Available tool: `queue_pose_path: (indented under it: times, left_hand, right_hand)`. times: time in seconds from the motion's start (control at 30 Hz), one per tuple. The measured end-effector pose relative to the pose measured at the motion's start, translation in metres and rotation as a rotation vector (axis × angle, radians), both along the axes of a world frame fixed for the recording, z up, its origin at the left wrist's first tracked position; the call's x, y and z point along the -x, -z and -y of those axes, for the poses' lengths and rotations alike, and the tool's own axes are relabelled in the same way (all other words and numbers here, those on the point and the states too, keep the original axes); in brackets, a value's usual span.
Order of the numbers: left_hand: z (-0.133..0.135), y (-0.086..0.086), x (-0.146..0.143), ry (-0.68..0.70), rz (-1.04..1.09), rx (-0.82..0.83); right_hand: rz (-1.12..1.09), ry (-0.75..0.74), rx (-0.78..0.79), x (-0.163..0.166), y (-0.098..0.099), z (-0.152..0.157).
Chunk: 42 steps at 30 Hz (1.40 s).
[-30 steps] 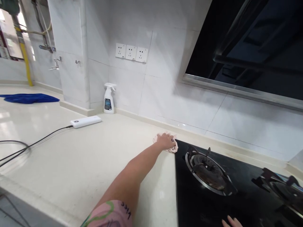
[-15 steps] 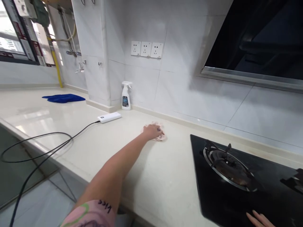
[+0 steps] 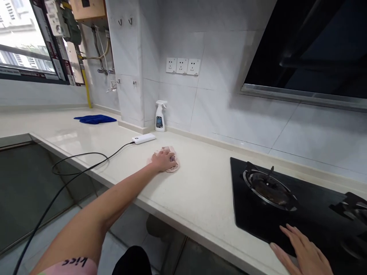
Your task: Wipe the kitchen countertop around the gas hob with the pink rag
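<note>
On the pale countertop [image 3: 200, 191], my left hand [image 3: 163, 159] presses a crumpled light pink cloth [image 3: 173, 168] flat, its fingers curled over the fabric. The cloth spreads out around the hand, and the palm hides part of it. At the lower right, my right hand [image 3: 304, 250] rests by the front edge of the black gas stove [image 3: 258, 225]. Its fingers are spread and hold nothing. Behind the cloth, a white power bank [image 3: 144, 138] with a black cable lies on the counter.
A white spray bottle [image 3: 159, 116] stands in the wall corner. Farther left lies a blue cloth [image 3: 96, 119]. The black cable [image 3: 65, 185] loops over the counter's front edge. A dark range hood [image 3: 309, 49] overhangs the stove, whose burner [image 3: 269, 191] has raised pan supports.
My left hand has moved the cloth left and slightly toward me. More of my right hand shows by the stove's front. The view has shifted.
</note>
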<state>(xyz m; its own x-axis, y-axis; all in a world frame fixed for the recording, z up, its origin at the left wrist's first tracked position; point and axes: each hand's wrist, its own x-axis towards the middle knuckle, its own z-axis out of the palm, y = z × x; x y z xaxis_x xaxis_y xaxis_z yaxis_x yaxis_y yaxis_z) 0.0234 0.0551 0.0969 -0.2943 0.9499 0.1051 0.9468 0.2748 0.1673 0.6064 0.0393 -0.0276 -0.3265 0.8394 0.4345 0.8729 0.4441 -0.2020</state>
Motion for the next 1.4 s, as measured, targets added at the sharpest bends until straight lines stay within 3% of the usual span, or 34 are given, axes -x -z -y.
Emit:
queue_pose_path:
  times: [0.17,0.27,0.33,0.4,0.5,0.57,0.8,0.9,1.0,1.1,1.17,1.3,1.4]
  left_hand:
    - [-0.037,0.004,-0.121,0.303,0.026,0.024]
    - [-0.04,0.009,-0.188,0.486,0.036,0.048]
    - [-0.029,0.013,-0.213,0.575,0.037,0.053]
    - [-0.011,0.015,-0.22,0.636,0.034,0.058]
    - [0.016,0.014,-0.203,0.688,0.037,0.072]
    - [0.029,0.009,-0.179,0.626,0.047,0.087]
    - [0.077,-0.013,-0.04,0.124,0.042,0.017]
    - [0.121,-0.01,0.021,-0.044,0.041,-0.047]
    - [0.17,0.002,0.059,-0.155,0.032,-0.134]
    - [0.203,0.018,0.075,-0.216,0.025,-0.247]
    - [0.211,0.028,0.076,-0.247,0.029,-0.323]
    - [0.2,0.043,0.064,-0.33,0.035,-0.478]
    - [0.19,0.046,0.048,-0.422,0.038,-0.576]
  right_hand:
    - [0.035,0.05,0.017,0.01,-0.006,0.007]
    - [0.062,0.018,0.021,0.012,-0.007,0.013]
    - [0.066,0.008,0.015,0.011,-0.006,0.014]
    - [0.057,0.005,0.0,0.011,-0.006,0.012]
    - [0.051,-0.01,-0.02,0.011,-0.005,0.009]
    - [0.043,0.018,-0.029,0.013,-0.006,0.009]
    - [0.078,-0.039,-0.034,0.009,-0.01,0.008]
    - [0.123,-0.138,-0.074,-0.005,0.001,0.001]
    - [0.144,-0.203,-0.12,-0.021,0.02,-0.012]
    - [0.153,-0.225,-0.089,-0.029,0.034,-0.023]
    - [0.142,-0.182,-0.037,-0.026,0.034,-0.024]
    - [0.072,-0.013,0.073,-0.008,0.02,-0.015]
    - [0.046,0.006,0.029,0.003,0.01,-0.007]
